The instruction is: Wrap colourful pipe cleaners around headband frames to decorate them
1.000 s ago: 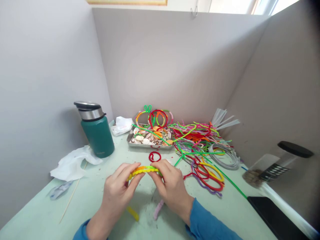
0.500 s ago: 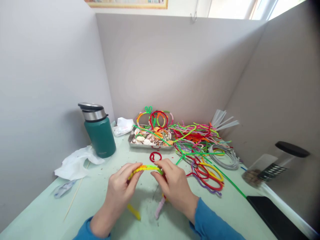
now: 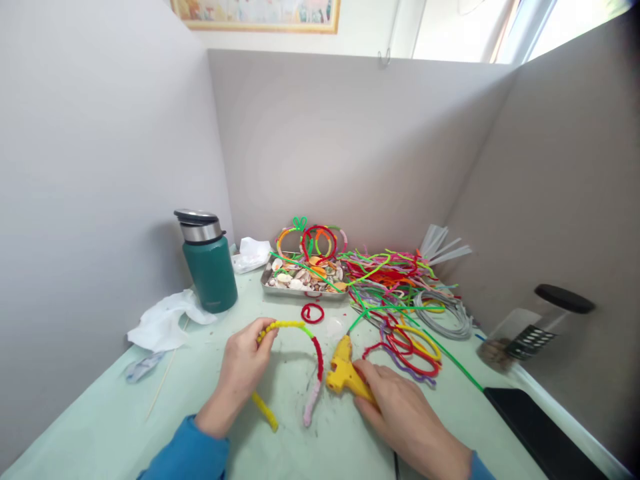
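Pinched in my left hand [image 3: 246, 363] is a pipe cleaner arch [image 3: 319, 360], wrapped in yellow, green, red and pale lilac stretches. Its two ends hang down toward the table. My right hand [image 3: 395, 403] is closed around the handle of a yellow hot glue gun [image 3: 345, 373], whose nozzle points away from me. A dark cord shows under my right wrist. Just beyond the arch lies a red pipe cleaner spiral [image 3: 313, 313]. Near the glue gun's nozzle is a small clear round piece [image 3: 335, 327] on the table.
A metal tray [image 3: 280, 291] of shells holds pipe cleaner rings [image 3: 319, 241] at its back. Right of it spreads a pile of pipe cleaners [image 3: 385, 270]. A green bottle [image 3: 210, 273] and crumpled tissue [image 3: 160, 323] stand left; a clear jar [image 3: 530, 333] and black tablet-like slab [image 3: 545, 427] sit right.
My right hand has let go of the pipe cleaner arch and moved right, taking hold of the glue gun. My left hand keeps the arch. The view has tilted up slightly.
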Demonstrator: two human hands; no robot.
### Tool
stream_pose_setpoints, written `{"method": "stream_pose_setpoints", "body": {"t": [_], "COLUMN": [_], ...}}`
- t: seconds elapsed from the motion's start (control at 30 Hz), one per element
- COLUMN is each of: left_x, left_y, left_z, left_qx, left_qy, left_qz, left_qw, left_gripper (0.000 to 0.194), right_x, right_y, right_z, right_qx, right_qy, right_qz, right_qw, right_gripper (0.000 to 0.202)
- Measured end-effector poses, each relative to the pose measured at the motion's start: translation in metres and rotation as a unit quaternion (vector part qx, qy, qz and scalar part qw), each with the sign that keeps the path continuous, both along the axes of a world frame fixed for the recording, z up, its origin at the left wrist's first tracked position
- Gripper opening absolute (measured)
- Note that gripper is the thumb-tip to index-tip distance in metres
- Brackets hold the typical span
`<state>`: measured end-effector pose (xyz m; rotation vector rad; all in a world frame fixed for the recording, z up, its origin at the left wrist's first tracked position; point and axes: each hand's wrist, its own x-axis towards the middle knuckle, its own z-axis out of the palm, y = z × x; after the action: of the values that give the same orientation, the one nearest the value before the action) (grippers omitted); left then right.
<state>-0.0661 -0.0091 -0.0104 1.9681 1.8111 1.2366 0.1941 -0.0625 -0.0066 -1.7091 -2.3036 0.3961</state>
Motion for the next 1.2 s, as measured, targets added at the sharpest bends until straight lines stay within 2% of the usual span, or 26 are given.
{"method": "stream_pose_setpoints", "body": {"t": [0.13,0.2,0.27,0.37,0.43,0.5,0.57,0.7,0.8,0.97,1.2], "left_x": [0.0,0.001,0.002,0.004,0.005,0.006,0.006,0.005,0.005,0.007,0.007], "left_y": [0.0,0.001,0.002,0.0,-0.003,-0.006,-0.008,-0.009,-0.009,-0.01,-0.012], "left_z": [0.001,0.001,0.002,0.003,0.004,0.006,0.007,0.005,0.004,0.007,0.006], "left_qx": [-0.023,-0.026,-0.022,-0.011,-0.001,0.011,0.026,0.073,0.097,0.096,0.112], "left_qy": [-0.024,-0.045,-0.068,-0.067,-0.045,-0.023,-0.007,-0.005,-0.004,0.002,0.01], "left_qz": [-0.002,-0.015,-0.037,-0.064,-0.073,-0.077,-0.087,-0.125,-0.139,-0.126,-0.129], "left_qw": [0.999,0.999,0.997,0.996,0.996,0.997,0.996,0.989,0.985,0.987,0.985], "left_gripper": [0.017,0.018,0.019,0.018,0.016,0.017,0.015,0.007,0.002,0.002,0.004], "right_x": [0.009,0.015,0.017,0.011,0.003,-0.006,-0.013,-0.022,-0.025,-0.023,-0.031], "right_y": [0.005,0.007,0.01,0.013,0.015,0.018,0.02,0.022,0.021,0.018,0.01], "right_z": [0.0,0.002,0.006,0.015,0.022,0.027,0.028,0.023,0.016,0.014,0.028], "right_qx": [-0.002,-0.018,-0.056,-0.103,-0.129,-0.163,-0.184,-0.196,-0.213,-0.202,-0.118], "right_qy": [0.126,0.23,0.358,0.526,0.591,0.617,0.602,0.515,0.492,0.475,0.368], "right_qz": [-0.003,-0.027,-0.041,-0.017,0.011,0.032,0.054,0.103,0.12,0.135,0.139], "right_qw": [0.992,0.973,0.931,0.844,0.796,0.769,0.775,0.828,0.836,0.846,0.912], "right_gripper": [0.034,0.035,0.036,0.031,0.029,0.034,0.04,0.05,0.054,0.045,0.023]}}
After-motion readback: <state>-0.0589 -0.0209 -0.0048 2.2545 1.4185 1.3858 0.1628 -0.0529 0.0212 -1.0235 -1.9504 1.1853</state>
